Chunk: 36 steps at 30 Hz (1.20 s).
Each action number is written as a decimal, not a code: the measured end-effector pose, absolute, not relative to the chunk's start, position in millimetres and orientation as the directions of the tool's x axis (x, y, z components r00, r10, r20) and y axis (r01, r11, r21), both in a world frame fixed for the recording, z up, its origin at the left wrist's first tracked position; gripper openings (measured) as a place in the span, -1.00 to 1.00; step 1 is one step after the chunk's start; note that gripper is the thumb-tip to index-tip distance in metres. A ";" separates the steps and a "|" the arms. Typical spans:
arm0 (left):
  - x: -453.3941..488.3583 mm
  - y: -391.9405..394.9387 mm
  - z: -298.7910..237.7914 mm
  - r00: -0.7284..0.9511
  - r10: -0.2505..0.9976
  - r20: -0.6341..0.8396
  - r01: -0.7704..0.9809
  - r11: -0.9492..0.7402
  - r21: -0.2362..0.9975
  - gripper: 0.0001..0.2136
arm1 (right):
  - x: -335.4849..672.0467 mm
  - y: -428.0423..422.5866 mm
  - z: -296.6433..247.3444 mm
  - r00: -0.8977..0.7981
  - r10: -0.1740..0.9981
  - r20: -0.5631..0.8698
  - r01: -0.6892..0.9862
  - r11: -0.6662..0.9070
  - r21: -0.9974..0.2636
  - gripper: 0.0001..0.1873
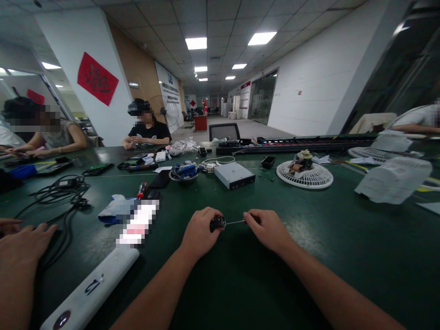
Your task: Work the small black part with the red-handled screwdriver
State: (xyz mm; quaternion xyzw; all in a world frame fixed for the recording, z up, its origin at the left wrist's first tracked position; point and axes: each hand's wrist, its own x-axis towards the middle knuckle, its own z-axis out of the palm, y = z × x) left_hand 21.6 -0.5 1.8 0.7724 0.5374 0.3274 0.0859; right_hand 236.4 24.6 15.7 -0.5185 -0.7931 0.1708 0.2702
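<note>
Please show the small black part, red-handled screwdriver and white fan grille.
Small black part (217, 223): head view, middle.
Red-handled screwdriver (142, 189): head view, handle.
White fan grille (309, 184): head view, lower rim.

Nothing reads clearly — the red wall banner (98, 79) and the white wall sign (168, 94) carry characters too blurred to make out.

On my feed, the left-hand grip (200, 232) closes around a small black part (217, 223), and a thin wire (235, 222) runs across to the right-hand grip (267, 230), pinched there above the green worktop (343, 275). Another person's hand (24, 247) rests well apart at lower left, near a black cable (74, 198).
</note>
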 end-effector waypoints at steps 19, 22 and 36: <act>19.6 0.3 -0.4 0.159 0.916 0.368 0.797 -0.339 0.500 -0.76 | 229.9 19.4 18.4 -0.247 0.897 0.365 0.790 0.405 -0.461 -0.63; 19.0 1.0 -1.3 0.171 0.919 0.356 0.795 -0.343 0.501 -0.75 | 229.4 18.0 19.5 -0.228 0.914 0.335 0.816 0.368 -0.446 -0.62; 19.8 1.6 -2.3 0.227 0.906 0.357 0.777 -0.389 0.495 -0.74 | 231.0 19.6 23.5 -0.245 0.920 0.306 0.859 0.352 -0.371 -0.60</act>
